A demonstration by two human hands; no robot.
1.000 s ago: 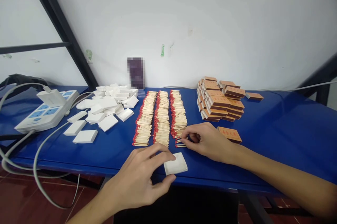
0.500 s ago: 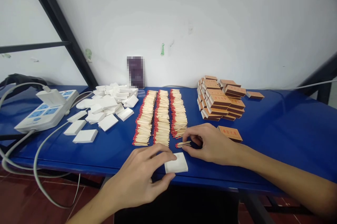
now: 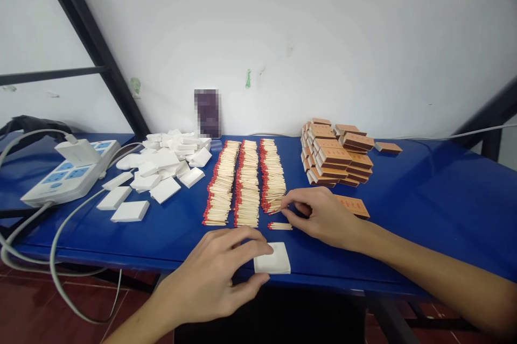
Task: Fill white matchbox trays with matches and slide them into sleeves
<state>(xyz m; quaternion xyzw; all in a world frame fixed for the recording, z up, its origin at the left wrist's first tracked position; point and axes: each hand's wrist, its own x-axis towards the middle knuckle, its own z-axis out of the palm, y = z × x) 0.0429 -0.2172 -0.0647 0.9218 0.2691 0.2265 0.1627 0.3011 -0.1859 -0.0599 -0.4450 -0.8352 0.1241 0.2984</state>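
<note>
My left hand (image 3: 218, 274) grips a small white inner matchbox tray (image 3: 273, 259) between thumb and fingers at the front edge of the blue table (image 3: 436, 209). My right hand (image 3: 319, 215) reaches to the near end of the right-hand row of red-tipped matches (image 3: 273, 174), its fingertips pinched at the matches there. A small bunch of matches (image 3: 280, 226) lies loose on the table just below those fingers. Two more rows of matches (image 3: 236, 182) lie to the left. An orange matchbox sleeve (image 3: 352, 205) lies behind my right hand.
A heap of white inner trays (image 3: 165, 163) lies at the left, and a stack of orange matchbox sleeves (image 3: 337, 153) at the back right. A white power strip (image 3: 68, 172) with grey cables sits at the far left. A dark blurred object (image 3: 207, 112) leans on the wall.
My right hand drew a few matches out of the right row, left them lying on the table, and moved back up to the row's end. My left hand kept hold of the white tray.
</note>
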